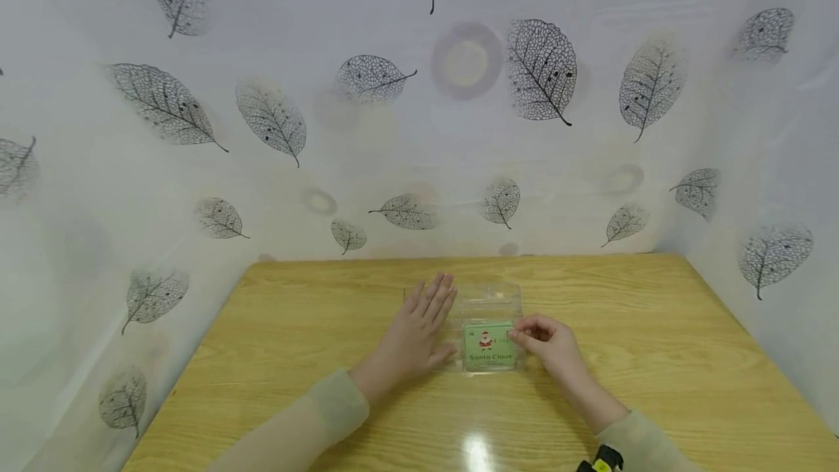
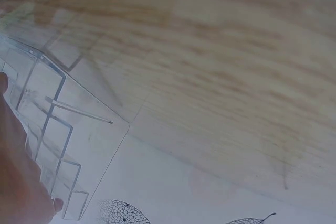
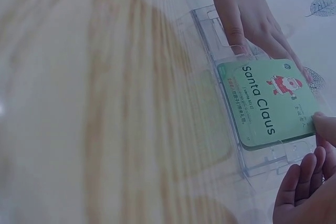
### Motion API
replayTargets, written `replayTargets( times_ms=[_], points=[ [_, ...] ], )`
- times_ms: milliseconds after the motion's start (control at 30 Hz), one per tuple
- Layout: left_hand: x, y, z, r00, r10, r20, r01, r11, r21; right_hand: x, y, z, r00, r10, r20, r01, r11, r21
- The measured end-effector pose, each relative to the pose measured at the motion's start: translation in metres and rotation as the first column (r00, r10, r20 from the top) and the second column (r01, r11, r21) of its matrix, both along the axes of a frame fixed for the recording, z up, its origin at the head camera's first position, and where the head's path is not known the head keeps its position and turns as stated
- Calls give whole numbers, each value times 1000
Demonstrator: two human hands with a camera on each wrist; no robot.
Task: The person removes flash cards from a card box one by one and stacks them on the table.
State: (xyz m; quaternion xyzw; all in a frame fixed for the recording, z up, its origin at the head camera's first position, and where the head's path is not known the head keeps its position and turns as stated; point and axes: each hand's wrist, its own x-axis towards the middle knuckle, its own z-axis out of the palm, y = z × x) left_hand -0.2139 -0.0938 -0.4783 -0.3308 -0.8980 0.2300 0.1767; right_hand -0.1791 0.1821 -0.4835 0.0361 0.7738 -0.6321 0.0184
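A clear plastic stepped holder (image 1: 490, 304) stands on the wooden table, its several tiers showing in the left wrist view. Green cards (image 3: 268, 103) in a small stack, the top one printed "Santa Claus" with a red Santa figure, sit in its right part. My left hand (image 1: 414, 333) lies with straight fingers over the holder's left side, thumb pointing toward the cards. At the cards' right edge, my right hand (image 1: 552, 347) pinches them between thumb and index finger. The other fingers of that hand are curled beneath, as the right wrist view shows.
The wooden table (image 1: 295, 355) runs back to a pale curtain (image 1: 275, 188) printed with dark leaves, which also hangs along both sides. A dark band with a yellow part (image 1: 601, 460) is on the right sleeve. Light glares off the table's front.
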Motion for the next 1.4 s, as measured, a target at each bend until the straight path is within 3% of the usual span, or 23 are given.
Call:
replayTargets(
  times_ms=[467, 767, 1400],
  points=[
    [-1, 0, -2, 1000, -7, -12, 7, 1000, 0, 1, 2, -1, 1000, -1, -20, 1, 1000, -4],
    [-1, 0, -5, 999, -7, -38, 6, 1000, -17, 2, 2, 0, 998, -47, -35, 47, 999, -12],
    [1, 2, 1, 999, 12, 31, -12, 1000, 1, -2, 5, 3, 998, -46, -38, 46, 999, 5]
  ],
)
